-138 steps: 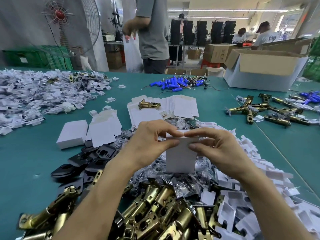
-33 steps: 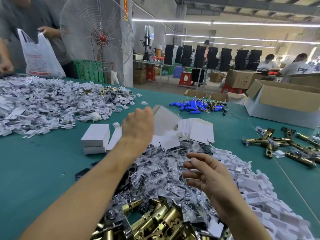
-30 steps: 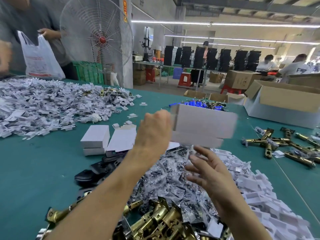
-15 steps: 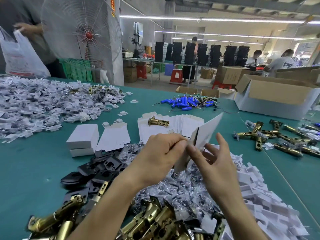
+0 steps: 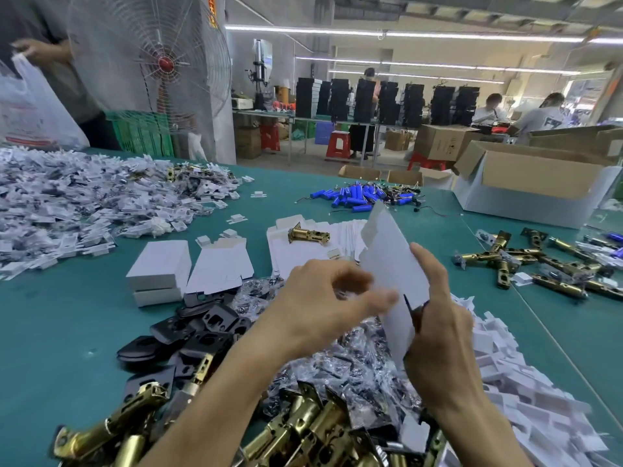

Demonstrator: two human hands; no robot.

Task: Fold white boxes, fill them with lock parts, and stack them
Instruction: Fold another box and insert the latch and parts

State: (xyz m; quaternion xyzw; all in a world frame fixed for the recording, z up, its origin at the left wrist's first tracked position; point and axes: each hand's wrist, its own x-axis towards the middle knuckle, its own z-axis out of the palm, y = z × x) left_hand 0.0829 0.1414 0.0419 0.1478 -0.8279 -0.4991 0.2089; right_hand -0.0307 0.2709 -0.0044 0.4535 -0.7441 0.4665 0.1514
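Two finished boxes [image 5: 158, 267] stacked at 10 o'clock from hands; spare blank [image 5: 219, 267] flat just beside them. Left hand [image 5: 323, 298]: fingers curled toward box blank [image 5: 387, 257], blurred; pinching or only touching, cannot tell. Right hand [image 5: 441, 332] grips box blank low, thumb up its face; blank upright, unopened. Step, by judgement: start of fold. Next calls for popping sleeve open, tucking bottom flaps. Brass latches [image 5: 303, 433] at 6 o'clock, cut off by frame.

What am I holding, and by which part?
Flat white cardboard box blank, right hand gripping its lower right edge; left hand too blurred to tell.
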